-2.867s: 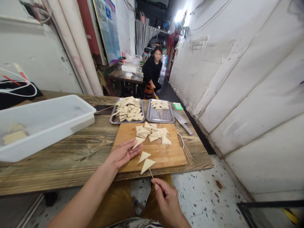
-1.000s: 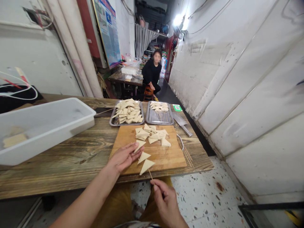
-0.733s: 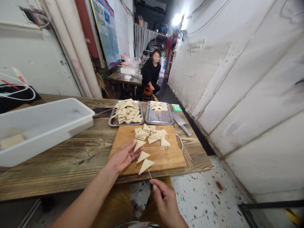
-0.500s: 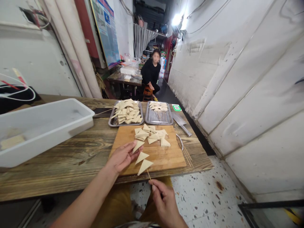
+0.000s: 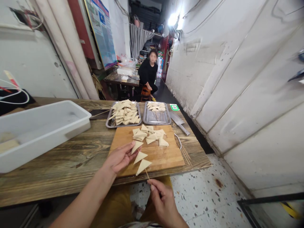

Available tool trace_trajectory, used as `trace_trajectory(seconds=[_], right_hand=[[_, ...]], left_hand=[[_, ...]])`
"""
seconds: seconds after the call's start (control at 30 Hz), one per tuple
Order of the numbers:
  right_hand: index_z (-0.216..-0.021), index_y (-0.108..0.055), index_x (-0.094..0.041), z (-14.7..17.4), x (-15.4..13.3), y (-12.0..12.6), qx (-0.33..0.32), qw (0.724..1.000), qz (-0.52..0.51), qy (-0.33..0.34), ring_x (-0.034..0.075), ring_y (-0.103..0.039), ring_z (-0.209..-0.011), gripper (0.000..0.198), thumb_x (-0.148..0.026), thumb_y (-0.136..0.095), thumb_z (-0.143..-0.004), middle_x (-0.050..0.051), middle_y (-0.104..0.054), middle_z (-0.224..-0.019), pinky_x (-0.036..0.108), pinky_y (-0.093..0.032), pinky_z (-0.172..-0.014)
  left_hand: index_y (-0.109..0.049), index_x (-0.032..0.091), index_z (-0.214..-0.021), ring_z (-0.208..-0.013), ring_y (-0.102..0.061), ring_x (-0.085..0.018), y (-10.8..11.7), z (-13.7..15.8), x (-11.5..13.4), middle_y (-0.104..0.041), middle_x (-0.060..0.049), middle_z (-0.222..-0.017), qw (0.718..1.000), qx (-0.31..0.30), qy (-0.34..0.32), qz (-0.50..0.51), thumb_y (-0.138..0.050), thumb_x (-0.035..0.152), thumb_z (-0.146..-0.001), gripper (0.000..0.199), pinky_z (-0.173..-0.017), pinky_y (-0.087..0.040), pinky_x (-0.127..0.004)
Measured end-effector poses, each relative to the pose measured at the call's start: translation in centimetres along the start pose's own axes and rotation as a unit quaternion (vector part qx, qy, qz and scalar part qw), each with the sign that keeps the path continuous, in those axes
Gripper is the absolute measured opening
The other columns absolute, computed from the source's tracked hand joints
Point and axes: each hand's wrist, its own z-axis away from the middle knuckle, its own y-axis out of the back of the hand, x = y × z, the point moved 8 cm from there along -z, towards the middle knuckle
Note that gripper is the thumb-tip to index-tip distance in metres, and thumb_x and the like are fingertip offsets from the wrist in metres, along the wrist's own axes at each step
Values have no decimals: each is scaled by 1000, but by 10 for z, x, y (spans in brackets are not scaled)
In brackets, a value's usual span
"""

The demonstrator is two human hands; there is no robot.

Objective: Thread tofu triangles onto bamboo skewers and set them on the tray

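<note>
My right hand pinches the lower end of a thin wooden skewer. Two pale triangular tofu slices are threaded along it, tilted up over the near edge of the wooden cutting board. At the skewer's upper end, my left hand holds another tofu triangle between thumb and fingers; whether the skewer's tip has passed into it I cannot tell. Just beyond, a loose pile of tofu triangles lies on the board.
A metal tray heaped with skewered triangles stands behind the board, beside a second tray with fewer skewers. A cleaver and bare skewers lie right. A white plastic tub stands left. A person sits beyond the table.
The view has shifted slightly, so the whole scene sits a little further left. Both hands keep the same grips, and the tofu triangles stay in nearly the same arrangement.
</note>
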Motion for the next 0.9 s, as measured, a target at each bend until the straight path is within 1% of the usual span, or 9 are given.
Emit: trace_trajectory(seconds=[0.17, 0.27, 0.43, 0.57, 0.67, 0.77, 0.83, 0.9], right_hand=[[-103, -67, -18, -2, -1, 0, 2, 1000, -7, 9, 17, -66, -71, 25, -25, -47, -90, 5, -70, -79, 24, -54, -69], [-103, -67, -19, -3, -3, 0, 1, 1000, -9, 17, 17, -67, -78, 25, -23, -47, -90, 6, -71, -88, 23, -53, -73], [-104, -67, -20, -2, -1, 0, 6, 1000, -23, 15, 18, -67, -86, 24, -23, -48, -90, 6, -71, -95, 24, -53, -77], [-104, -67, -19, -2, 1, -2, 8, 1000, -25, 15, 18, -67, -86, 24, -23, -48, -90, 7, -71, -95, 24, -53, -77], [-105, -67, -19, -3, 2, -3, 7, 1000, -20, 13, 18, -66, -86, 25, -24, -46, -91, 7, -70, -95, 25, -53, -78], [-105, -67, -18, -5, 4, -3, 5, 1000, -11, 2, 19, -66, -83, 27, -26, -46, -91, 7, -70, -89, 26, -53, -75], [-105, -67, -18, -7, 6, -1, 12, 1000, -5, -3, 18, -65, -74, 28, -29, -45, -91, 6, -69, -79, 26, -53, -68], [-105, -67, -17, -9, 7, 2, 17, 1000, -2, -5, 16, -62, -62, 29, -31, -45, -91, 4, -66, -70, 24, -51, -60]], left_hand=[[-63, 7, -81, -70, -68, -17, -3, 4, -1, -69, -10, -80, 1000, -1, 6, -3, -54, 3, -79, 10, -63, -59, -28], [-63, 8, -81, -69, -68, -18, -2, 4, -2, -69, -10, -80, 1000, -1, 1, -9, -54, 3, -79, 10, -63, -59, -29], [-63, 7, -81, -67, -67, -16, -3, 5, -1, -69, -11, -78, 999, -5, -5, -33, -54, 5, -80, 10, -62, -58, -26], [-63, 9, -80, -63, -66, -15, -5, 8, -2, -69, -10, -75, 999, -3, -8, -42, -55, 6, -80, 9, -62, -57, -24], [-63, 10, -77, -63, -67, -15, -4, 7, -4, -69, -9, -74, 999, -3, -12, -46, -57, 7, -78, 7, -64, -56, -24], [-62, 10, -77, -65, -66, -14, -4, 5, -5, -69, -8, -75, 999, -14, -21, -39, -58, 8, -78, 5, -65, -56, -24], [-62, 10, -79, -66, -66, -15, -3, 5, -3, -69, -8, -76, 999, -15, -33, -31, -59, 14, -79, 5, -65, -57, -26], [-62, 10, -82, -67, -66, -15, -2, 6, 1, -69, -9, -78, 999, -13, -42, -28, -58, 21, -81, 11, -64, -57, -28]])
